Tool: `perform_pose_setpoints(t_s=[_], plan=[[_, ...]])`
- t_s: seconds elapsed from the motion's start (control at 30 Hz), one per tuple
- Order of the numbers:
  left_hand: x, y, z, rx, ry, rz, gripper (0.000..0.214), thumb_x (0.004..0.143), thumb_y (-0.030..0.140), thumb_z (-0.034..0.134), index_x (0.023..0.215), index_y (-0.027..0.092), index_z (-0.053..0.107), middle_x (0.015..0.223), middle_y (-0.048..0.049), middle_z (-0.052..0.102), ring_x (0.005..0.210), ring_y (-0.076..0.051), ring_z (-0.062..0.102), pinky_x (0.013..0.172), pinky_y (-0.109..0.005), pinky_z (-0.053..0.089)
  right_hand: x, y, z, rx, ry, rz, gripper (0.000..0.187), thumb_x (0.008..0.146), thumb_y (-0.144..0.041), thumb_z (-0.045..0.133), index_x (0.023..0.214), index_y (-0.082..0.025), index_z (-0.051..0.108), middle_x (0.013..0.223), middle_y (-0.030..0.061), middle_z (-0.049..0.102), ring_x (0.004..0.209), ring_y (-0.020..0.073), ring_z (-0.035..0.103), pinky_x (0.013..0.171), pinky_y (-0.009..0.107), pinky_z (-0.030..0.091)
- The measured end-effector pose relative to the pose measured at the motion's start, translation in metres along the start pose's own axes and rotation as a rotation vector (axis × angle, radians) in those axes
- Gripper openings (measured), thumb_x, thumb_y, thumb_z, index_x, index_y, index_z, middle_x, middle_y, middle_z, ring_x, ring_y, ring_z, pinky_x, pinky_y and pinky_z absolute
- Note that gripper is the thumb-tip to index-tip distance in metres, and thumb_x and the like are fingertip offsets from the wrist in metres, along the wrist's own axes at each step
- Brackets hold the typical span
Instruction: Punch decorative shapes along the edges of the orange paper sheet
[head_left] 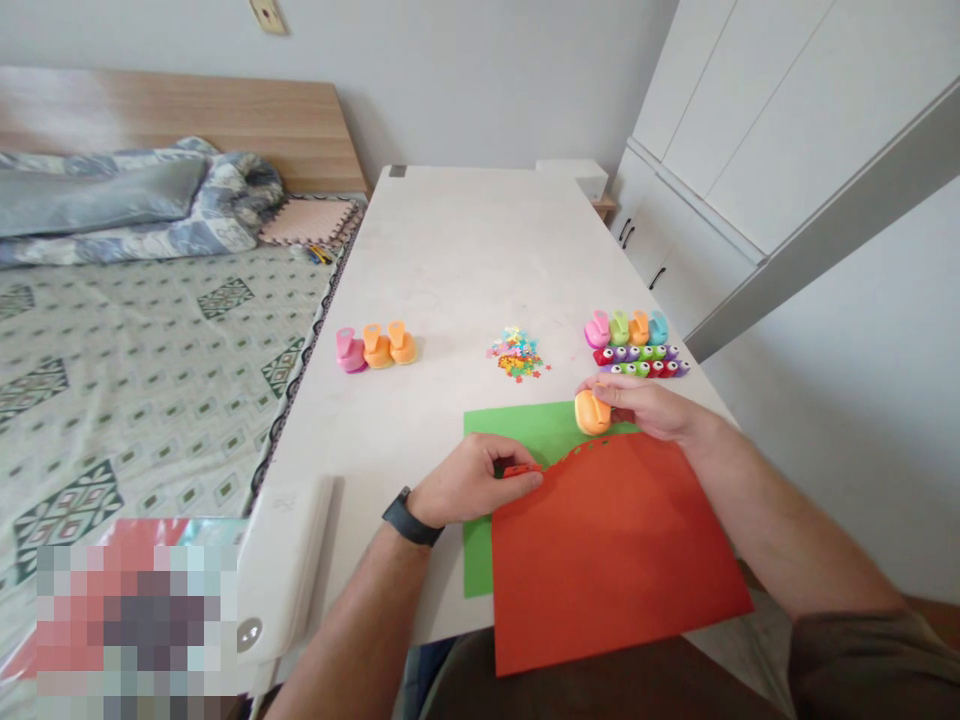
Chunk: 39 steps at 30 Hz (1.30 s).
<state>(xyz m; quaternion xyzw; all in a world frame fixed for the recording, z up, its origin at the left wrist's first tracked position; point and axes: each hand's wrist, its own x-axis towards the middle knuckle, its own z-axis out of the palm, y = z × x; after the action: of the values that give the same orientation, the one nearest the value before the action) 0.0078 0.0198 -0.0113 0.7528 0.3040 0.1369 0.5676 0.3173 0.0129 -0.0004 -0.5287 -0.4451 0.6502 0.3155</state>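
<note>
Your right fingertips are closed around a small rounded orange plastic paper punch, right of centre in the frame, at the notched top edge of a red-orange sheet of paper. Your right hand sits behind it, forearm running to the lower right. At centre, the fingers of your left hand curl together and pinch the sheet's upper left corner; a black wristband shows below.

A green sheet of paper lies under the red one on the pale white table. Above, mid-frame, is a little heap of multicoloured paper cut-outs. To its left stand three pink and orange punches, and to its right a row of four pastel punches with smaller googly-eyed ones in front. A patterned bed fills the left side.

The risk, as it looks: much of the red sheet hangs past the table's near edge — ease your left pinch and it may swing, pulling the edge askew under the punch. A shallow bite could tear the border, and a sweeping forearm could scatter the cut-outs.
</note>
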Motion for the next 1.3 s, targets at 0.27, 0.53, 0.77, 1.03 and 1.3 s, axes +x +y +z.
perform_pose_setpoints(t_s=[0.27,0.53,0.77,1.03,1.3], plan=[[-0.001,0.001,0.001,0.027,0.009,-0.005,0.029,0.093,0.040,0.063,0.088,0.013,0.074,0.073,-0.0003,0.064,0.063,-0.009,0.045,0.057,-0.023,0.035,0.033,-0.007,0.023,0.134,0.125,-0.242,0.032,0.086,-0.050,0.077,0.102,-0.022,0.073,0.100,0.0045,0.073,0.093,0.0195,0.067,0.086,0.031,0.052],[-0.002,0.001,0.003,0.043,0.041,0.004,0.027,0.092,0.039,0.064,0.085,0.014,0.073,0.066,0.0024,0.057,0.059,-0.008,0.041,0.054,-0.022,0.031,0.045,-0.002,0.015,0.116,0.148,-0.140,0.032,0.084,-0.052,0.077,0.094,-0.021,0.073,0.097,0.0057,0.075,0.089,0.0213,0.069,0.081,0.033,0.054],[-0.001,0.002,0.002,0.057,0.039,-0.006,0.027,0.092,0.039,0.063,0.085,0.014,0.072,0.066,0.0033,0.055,0.059,-0.008,0.040,0.053,-0.022,0.031,0.063,-0.005,0.026,0.152,0.170,-0.233,0.032,0.084,-0.052,0.076,0.092,-0.021,0.072,0.096,0.0052,0.076,0.088,0.0203,0.069,0.084,0.033,0.055],[0.000,0.001,0.002,0.060,0.046,0.001,0.027,0.091,0.039,0.064,0.084,0.015,0.072,0.064,0.0036,0.054,0.058,-0.008,0.040,0.052,-0.022,0.030,0.067,-0.006,0.022,0.173,0.186,-0.221,0.035,0.080,-0.055,0.079,0.085,-0.021,0.070,0.092,0.0055,0.075,0.084,0.0213,0.070,0.080,0.034,0.057],[0.000,0.002,0.002,0.050,0.049,-0.004,0.025,0.091,0.037,0.063,0.085,0.015,0.073,0.066,0.0029,0.059,0.058,-0.008,0.042,0.054,-0.021,0.033,0.074,-0.004,0.024,0.210,0.219,-0.254,0.036,0.080,-0.054,0.080,0.091,-0.021,0.069,0.093,0.0054,0.075,0.088,0.0218,0.069,0.081,0.036,0.057]])
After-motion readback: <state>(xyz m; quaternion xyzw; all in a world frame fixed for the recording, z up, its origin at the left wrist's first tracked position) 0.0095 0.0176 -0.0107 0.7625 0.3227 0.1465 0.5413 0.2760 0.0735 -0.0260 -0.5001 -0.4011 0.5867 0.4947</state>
